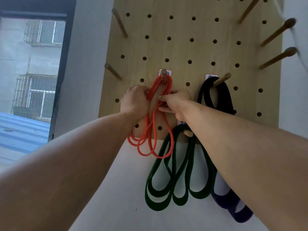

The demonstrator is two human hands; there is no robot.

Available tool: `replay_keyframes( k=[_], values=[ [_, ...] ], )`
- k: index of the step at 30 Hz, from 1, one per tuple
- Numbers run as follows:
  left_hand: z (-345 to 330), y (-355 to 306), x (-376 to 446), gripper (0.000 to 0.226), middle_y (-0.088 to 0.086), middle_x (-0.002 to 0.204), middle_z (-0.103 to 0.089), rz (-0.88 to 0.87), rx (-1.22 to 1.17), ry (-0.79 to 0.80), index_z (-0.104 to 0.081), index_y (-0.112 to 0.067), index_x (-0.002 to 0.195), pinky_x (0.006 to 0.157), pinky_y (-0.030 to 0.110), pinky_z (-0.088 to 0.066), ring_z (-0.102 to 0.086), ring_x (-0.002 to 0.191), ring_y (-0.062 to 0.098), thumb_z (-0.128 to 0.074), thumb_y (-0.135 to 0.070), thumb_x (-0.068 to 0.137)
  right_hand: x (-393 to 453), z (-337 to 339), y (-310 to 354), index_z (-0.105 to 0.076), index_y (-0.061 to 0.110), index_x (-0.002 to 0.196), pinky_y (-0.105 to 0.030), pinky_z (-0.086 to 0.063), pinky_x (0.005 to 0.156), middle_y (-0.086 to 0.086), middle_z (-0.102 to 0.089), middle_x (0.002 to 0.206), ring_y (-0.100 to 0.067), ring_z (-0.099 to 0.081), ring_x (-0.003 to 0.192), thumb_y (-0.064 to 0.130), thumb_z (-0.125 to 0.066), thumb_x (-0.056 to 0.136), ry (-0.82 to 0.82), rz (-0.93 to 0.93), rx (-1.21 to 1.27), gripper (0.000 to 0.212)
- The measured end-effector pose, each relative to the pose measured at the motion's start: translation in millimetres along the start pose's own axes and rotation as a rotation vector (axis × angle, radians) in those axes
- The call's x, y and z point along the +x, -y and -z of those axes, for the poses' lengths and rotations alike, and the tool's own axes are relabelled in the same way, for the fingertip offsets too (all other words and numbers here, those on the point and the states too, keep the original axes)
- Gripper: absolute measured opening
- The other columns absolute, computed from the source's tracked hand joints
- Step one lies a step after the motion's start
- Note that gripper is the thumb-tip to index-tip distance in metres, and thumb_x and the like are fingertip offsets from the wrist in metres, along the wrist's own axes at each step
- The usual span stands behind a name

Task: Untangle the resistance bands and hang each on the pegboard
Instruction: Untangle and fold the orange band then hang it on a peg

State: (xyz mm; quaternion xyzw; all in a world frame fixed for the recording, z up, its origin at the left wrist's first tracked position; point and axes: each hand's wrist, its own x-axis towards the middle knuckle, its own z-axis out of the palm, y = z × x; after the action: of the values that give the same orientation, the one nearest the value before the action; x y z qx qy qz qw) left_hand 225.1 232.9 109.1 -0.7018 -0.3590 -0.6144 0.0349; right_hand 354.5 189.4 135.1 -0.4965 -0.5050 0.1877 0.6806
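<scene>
A thin orange band hangs in several loops from a wooden peg on the wooden pegboard. My left hand grips its left strands just below the peg. My right hand pinches its right strands at the same height. A black band hangs from the peg to the right. A dark green band hangs from a lower peg, partly behind my right forearm. A purple band shows below my right forearm; its top is hidden.
Several bare pegs stick out of the board: two on the left and three at the upper right. A dark-framed window lies to the left. White wall runs below the board.
</scene>
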Motion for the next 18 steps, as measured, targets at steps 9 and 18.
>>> replay_keyframes(
  k=[9, 18],
  values=[
    [0.0, 4.1, 1.7, 0.036, -0.004, 0.121, -0.065, -0.055, 0.14, 0.002, -0.066, -0.03, 0.129, 0.086, 0.037, -0.052, -0.062, 0.108, 0.021, -0.059, -0.017, 0.097, -1.2, 8.2, 1.8, -0.068, 0.001, 0.11, -0.035, -0.066, 0.07, -0.015, -0.072, 0.114, -0.031, -0.073, 0.104, -0.002, -0.083, 0.083, 0.1, -0.034, -0.121, 0.031],
    [-7.9, -6.5, -9.4, 0.046, 0.002, 0.117, -0.069, 0.029, 0.013, 0.15, -0.06, -0.016, 0.138, 0.087, 0.03, -0.054, -0.065, 0.104, 0.019, -0.058, -0.002, 0.094, -17.4, 14.8, 1.8, -0.055, 0.01, 0.104, -0.029, -0.056, 0.04, -0.011, -0.072, 0.092, -0.028, -0.074, 0.059, 0.019, -0.084, 0.087, -0.042, 0.145, -0.644, 0.034]
  ],
)
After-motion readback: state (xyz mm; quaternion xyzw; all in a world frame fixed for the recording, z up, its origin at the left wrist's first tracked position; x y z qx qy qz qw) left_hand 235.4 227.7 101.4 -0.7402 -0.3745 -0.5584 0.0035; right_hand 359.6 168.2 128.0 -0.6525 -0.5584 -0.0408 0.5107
